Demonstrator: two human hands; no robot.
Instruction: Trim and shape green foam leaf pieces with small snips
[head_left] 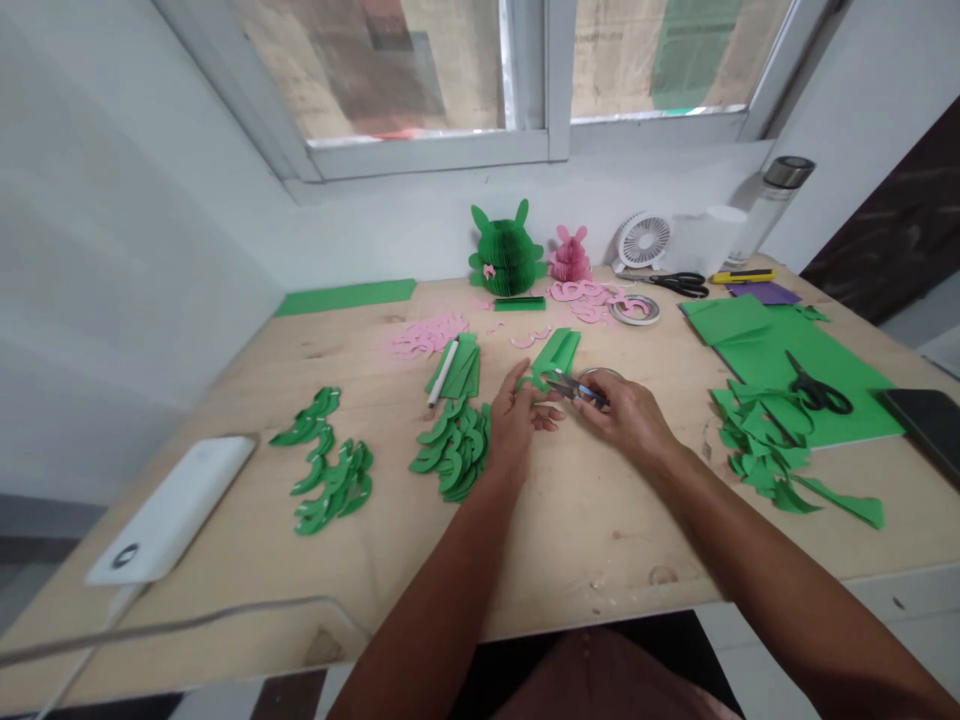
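Note:
My left hand (pixel 519 408) pinches a piece of green paper (pixel 556 352) near the middle of the wooden table. From the right, my right hand (pixel 626 408) grips small dark scissors (pixel 576 388), whose blades are at the paper's lower edge. Close by on the left lies a pile of green curved cut pieces (pixel 454 450). Behind that pile, a white marker (pixel 443 374) rests on stacked green strips (pixel 463 368). A ring partly hidden by my right hand lies behind the scissors.
Green scraps (pixel 765 440), black scissors (pixel 819 388) and a phone (pixel 924 425) lie right. Green curved pieces (pixel 341 490) and a white power bank (pixel 176 510) lie left. Pink cutouts (pixel 431 335), a green honeycomb figure (pixel 507 255) and a fan (pixel 643 240) stand or lie behind.

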